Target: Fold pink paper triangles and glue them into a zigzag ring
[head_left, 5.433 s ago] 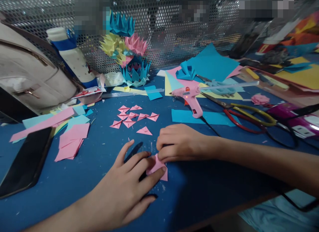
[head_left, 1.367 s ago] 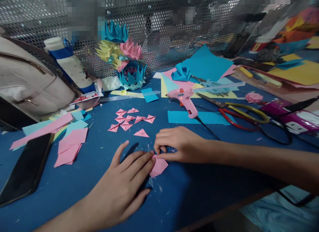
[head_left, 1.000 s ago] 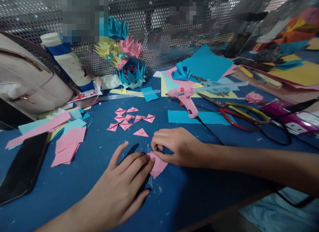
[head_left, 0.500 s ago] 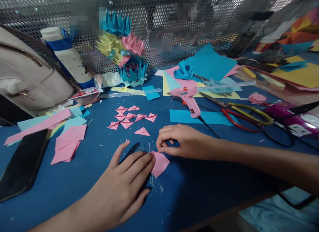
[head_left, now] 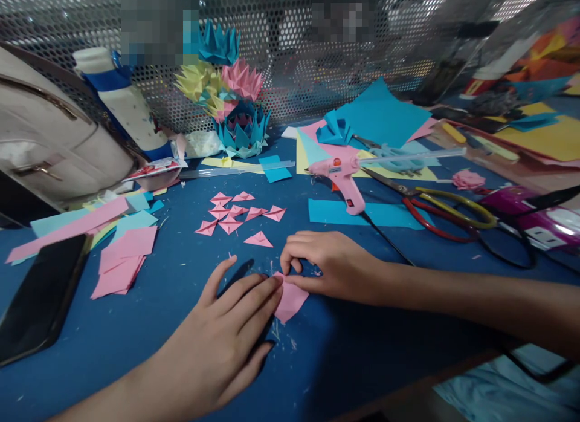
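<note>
A small pink paper piece (head_left: 291,300) lies flat on the blue table top. My left hand (head_left: 238,325) is open, fingers stretched out, with the fingertips resting on the paper's left edge. At its upper edge my right hand (head_left: 330,265) has thumb and forefinger closed in a pinch on the paper; the exact fold there is hidden by the fingers. Just beyond both hands sit several folded pink paper triangles (head_left: 230,223), one of them, a pink triangle (head_left: 259,239), a little apart and closer.
A pink glue gun (head_left: 347,179) lies on a blue paper strip (head_left: 326,211), its cord running under my right forearm. Scissors (head_left: 446,207) are at right. Pink paper squares (head_left: 120,277) and a phone (head_left: 43,304) lie left. Paper flowers (head_left: 242,129) stand against the perforated metal screen (head_left: 290,77).
My right hand has moved slightly left and down onto the pink paper, thumb and forefinger closing at its upper edge. My left hand has stayed in place.
</note>
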The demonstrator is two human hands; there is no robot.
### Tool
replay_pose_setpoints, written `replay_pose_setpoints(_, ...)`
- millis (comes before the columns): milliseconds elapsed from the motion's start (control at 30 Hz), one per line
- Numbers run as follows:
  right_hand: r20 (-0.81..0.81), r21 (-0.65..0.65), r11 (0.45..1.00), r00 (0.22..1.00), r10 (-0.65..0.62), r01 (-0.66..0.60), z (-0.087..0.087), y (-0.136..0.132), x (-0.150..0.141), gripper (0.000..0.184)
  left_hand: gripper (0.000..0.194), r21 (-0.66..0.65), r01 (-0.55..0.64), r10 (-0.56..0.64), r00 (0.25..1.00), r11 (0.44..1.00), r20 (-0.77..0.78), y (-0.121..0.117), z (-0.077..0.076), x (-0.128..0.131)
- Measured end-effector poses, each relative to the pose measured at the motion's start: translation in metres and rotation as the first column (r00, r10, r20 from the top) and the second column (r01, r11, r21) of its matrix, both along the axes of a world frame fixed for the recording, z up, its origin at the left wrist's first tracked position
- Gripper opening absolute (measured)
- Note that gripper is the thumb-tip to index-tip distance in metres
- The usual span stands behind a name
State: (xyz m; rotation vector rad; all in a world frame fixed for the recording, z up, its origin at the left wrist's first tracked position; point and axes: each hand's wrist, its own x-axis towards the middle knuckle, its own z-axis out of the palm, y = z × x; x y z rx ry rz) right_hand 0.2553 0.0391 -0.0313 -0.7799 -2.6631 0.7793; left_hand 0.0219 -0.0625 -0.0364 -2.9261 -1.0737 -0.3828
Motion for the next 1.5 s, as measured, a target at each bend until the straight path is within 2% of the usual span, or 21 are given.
replay_pose_setpoints(200, -0.025, -0.002, 0.999, 0.999, 0.044, -0.044, -0.001, 0.005, 0.001, 0.007, 0.047, -0.015, -0.005, 0.005, 1.0, 1.0, 0.006, 0.0, 0.001, -0.001)
replay_pose_setpoints(333, -0.068, -0.01, 0.98, 0.977, 0.2, -0.201, -0.003, 0.014, 0.002, 0.008, 0.047, -0.018, -0.014, 0.014, 1.0, 1.0, 0.015, 0.0, 0.001, -0.001)
replay_pose_setpoints(400, -0.08, 0.034, 0.959, 0.956, 0.283, -0.281, -0.003, 0.019, 0.002, 0.014, 0.047, -0.018, -0.011, 0.012, 0.999, 1.0, 0.03, 0.0, 0.002, -0.001)
replay_pose_setpoints(500, -0.058, 0.136, 0.928, 0.932, 0.357, -0.347, -0.004, 0.025, 0.001, 0.022, 0.045, -0.022, -0.004, 0.005, 0.999, 1.0, 0.04, 0.001, 0.002, -0.001)
replay_pose_setpoints(567, -0.047, 0.134, 0.918, 0.923, 0.381, -0.372, -0.004, 0.029, 0.001, 0.021, 0.044, -0.016, 0.002, -0.001, 0.999, 1.0, 0.04, 0.001, 0.002, -0.001)
replay_pose_setpoints(700, -0.071, 0.063, 0.92, 0.918, 0.391, -0.387, -0.002, 0.034, 0.001, 0.016, 0.042, 0.0, 0.022, -0.022, 0.999, 1.0, 0.03, 0.001, 0.001, -0.002)
replay_pose_setpoints(1000, -0.049, 0.034, 0.907, 0.906, 0.421, -0.419, -0.001, 0.036, 0.002, 0.014, 0.042, 0.024, 0.004, -0.007, 0.992, 1.0, 0.129, -0.001, -0.007, -0.001)
replay_pose_setpoints(1200, -0.013, 0.078, 0.902, 0.904, 0.427, -0.425, -0.001, 0.037, 0.002, 0.027, 0.04, 0.039, 0.009, -0.014, 0.991, 0.999, 0.132, -0.001, -0.006, -0.002)
replay_pose_setpoints(1267, -0.051, 0.094, 0.9, 0.901, 0.431, -0.425, -0.002, 0.037, 0.002, 0.025, 0.038, 0.051, 0.008, -0.015, 0.991, 0.999, 0.135, -0.001, -0.006, -0.003)
replay_pose_setpoints(1367, -0.111, 0.107, 0.904, 0.898, 0.426, -0.415, -0.005, 0.038, 0.002, 0.022, 0.034, 0.089, 0.002, -0.015, 0.99, 0.996, 0.142, 0.001, -0.007, -0.001)
replay_pose_setpoints(1500, -0.114, 0.035, 0.911, 0.904, 0.413, -0.412, -0.006, 0.039, -0.001, 0.024, 0.026, 0.22, -0.041, 0.0, 0.983, 0.975, 0.182, 0.005, -0.009, 0.01)
